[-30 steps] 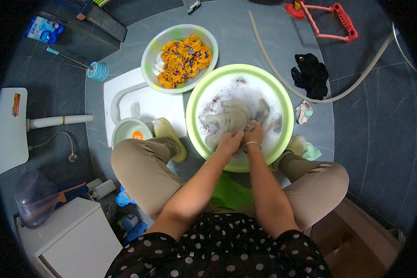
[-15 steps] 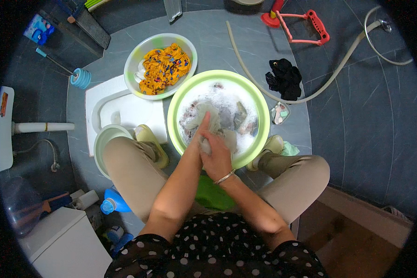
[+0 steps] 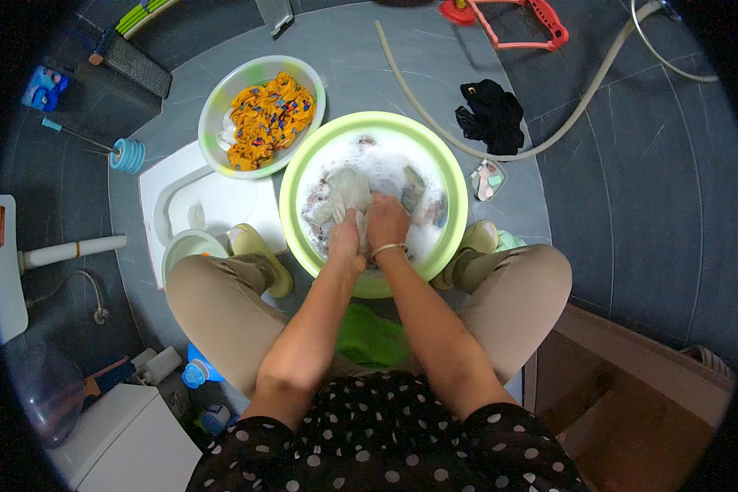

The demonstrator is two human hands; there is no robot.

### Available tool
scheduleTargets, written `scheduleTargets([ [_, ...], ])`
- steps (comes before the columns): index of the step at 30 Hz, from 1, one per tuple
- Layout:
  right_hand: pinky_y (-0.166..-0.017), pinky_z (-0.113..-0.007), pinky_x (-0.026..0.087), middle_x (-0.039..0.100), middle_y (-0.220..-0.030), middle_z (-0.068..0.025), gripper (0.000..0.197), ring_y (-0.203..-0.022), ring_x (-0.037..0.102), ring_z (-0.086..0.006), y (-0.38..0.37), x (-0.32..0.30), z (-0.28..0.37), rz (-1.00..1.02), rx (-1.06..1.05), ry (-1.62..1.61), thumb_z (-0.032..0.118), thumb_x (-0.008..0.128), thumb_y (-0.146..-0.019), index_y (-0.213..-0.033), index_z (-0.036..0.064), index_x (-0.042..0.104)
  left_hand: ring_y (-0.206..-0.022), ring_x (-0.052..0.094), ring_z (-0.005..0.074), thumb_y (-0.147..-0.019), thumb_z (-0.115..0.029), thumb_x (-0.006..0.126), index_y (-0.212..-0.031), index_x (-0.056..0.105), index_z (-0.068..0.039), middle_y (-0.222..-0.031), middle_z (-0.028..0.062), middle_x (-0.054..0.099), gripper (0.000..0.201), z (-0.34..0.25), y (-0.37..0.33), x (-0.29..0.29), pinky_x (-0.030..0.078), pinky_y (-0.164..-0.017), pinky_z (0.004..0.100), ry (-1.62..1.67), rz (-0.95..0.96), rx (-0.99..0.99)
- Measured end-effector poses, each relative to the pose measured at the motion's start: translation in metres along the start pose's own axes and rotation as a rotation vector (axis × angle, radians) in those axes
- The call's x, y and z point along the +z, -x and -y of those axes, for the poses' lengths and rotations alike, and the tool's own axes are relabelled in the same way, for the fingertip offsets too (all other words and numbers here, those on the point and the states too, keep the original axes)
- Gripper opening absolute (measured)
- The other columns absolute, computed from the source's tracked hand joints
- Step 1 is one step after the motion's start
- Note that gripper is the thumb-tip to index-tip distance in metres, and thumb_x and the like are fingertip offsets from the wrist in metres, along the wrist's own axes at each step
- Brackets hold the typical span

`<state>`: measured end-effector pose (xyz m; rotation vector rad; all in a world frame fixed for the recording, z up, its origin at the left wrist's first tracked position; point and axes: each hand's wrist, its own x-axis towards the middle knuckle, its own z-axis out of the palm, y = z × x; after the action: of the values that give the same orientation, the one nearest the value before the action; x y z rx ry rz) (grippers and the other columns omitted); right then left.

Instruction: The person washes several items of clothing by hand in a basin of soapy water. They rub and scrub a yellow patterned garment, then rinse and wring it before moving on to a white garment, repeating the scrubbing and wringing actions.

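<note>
A round basin with a light green rim (image 3: 456,168) stands between my feet, filled with white suds (image 3: 392,160). Over the suds I hold a wet, pale grey cloth (image 3: 349,190), bunched up. My left hand (image 3: 348,239) is closed on its lower part. Beside it, my right hand (image 3: 388,223) is curled into a closed grip against the same cloth, and its fingers are mostly hidden from above. A darker wet piece of fabric (image 3: 413,189) pokes out of the foam right of my hands.
Behind left, a second basin (image 3: 208,123) holds orange patterned fabric (image 3: 271,119). A squat toilet (image 3: 152,201) and a small pail (image 3: 176,244) lie left. On the right are black fabric (image 3: 492,115), a hose (image 3: 426,111) and a small soap box (image 3: 487,180).
My hands have come from crossed, one over the other, to side by side. The cloth is now bunched in front of them, and the whole view has shifted slightly.
</note>
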<state>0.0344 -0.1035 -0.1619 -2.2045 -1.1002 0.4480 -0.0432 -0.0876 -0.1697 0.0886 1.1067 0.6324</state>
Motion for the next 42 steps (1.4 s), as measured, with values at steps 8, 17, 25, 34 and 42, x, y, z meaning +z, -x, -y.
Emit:
scheduleTargets([
  [8,-0.068,-0.036,0.045,0.06,-0.088,-0.0088,0.024,-0.078,0.055,-0.019,0.018,0.031,-0.042,0.183,0.272,-0.685,0.027,0.054,-0.085,-0.086,0.004,0.06,-0.1,0.058,0.0262,-0.093,-0.046,0.044,-0.127,0.043,-0.002,-0.112,0.0139,0.057,0.056,0.005,-0.004,-0.012,0.049,-0.082,0.038,-0.091,0.142,0.079],
  [17,-0.078,-0.043,0.042,0.052,-0.081,-0.0179,0.023,-0.087,0.052,-0.0368,0.098,-0.048,0.074,0.232,-0.259,-0.257,0.026,0.062,-0.079,-0.085,0.0031,0.06,-0.075,0.055,0.02,-0.088,-0.06,0.044,-0.112,0.055,-0.007,-0.093,0.0094,0.058,0.059,-0.035,0.016,-0.022,0.048,-0.065,0.033,-0.067,0.215,-0.078],
  [25,-0.069,-0.048,0.045,0.057,-0.08,-0.0189,0.026,-0.075,0.056,-0.0399,0.036,0.0,0.041,0.241,-0.205,0.24,0.027,0.049,-0.086,-0.081,0.0036,0.06,-0.081,0.056,0.0247,-0.092,-0.041,0.044,-0.11,0.052,-0.006,-0.096,0.0105,0.058,0.041,0.01,-0.01,-0.018,0.05,-0.065,0.0368,-0.072,0.066,0.157],
  [34,-0.08,-0.046,0.045,0.059,-0.102,-0.0222,0.026,-0.092,0.057,-0.038,-0.007,-0.012,-0.011,0.144,0.261,-0.047,0.022,0.047,-0.084,-0.095,0.0023,0.06,-0.096,0.058,0.0295,-0.094,-0.033,0.045,-0.113,0.052,-0.005,-0.103,0.0128,0.06,0.034,0.0,0.024,0.014,0.048,-0.085,0.0438,-0.13,-0.097,0.12],
  [42,-0.09,-0.047,0.038,0.052,-0.106,-0.0224,0.043,-0.097,0.05,-0.042,0.063,-0.035,0.042,0.183,-0.24,-0.251,0.023,0.055,-0.076,-0.115,0.005,0.052,-0.089,0.059,0.0299,-0.081,-0.067,0.047,-0.112,0.053,-0.011,-0.104,0.016,0.058,0.064,-0.022,-0.013,-0.03,0.051,-0.074,0.0453,0.169,0.437,-0.214],
])
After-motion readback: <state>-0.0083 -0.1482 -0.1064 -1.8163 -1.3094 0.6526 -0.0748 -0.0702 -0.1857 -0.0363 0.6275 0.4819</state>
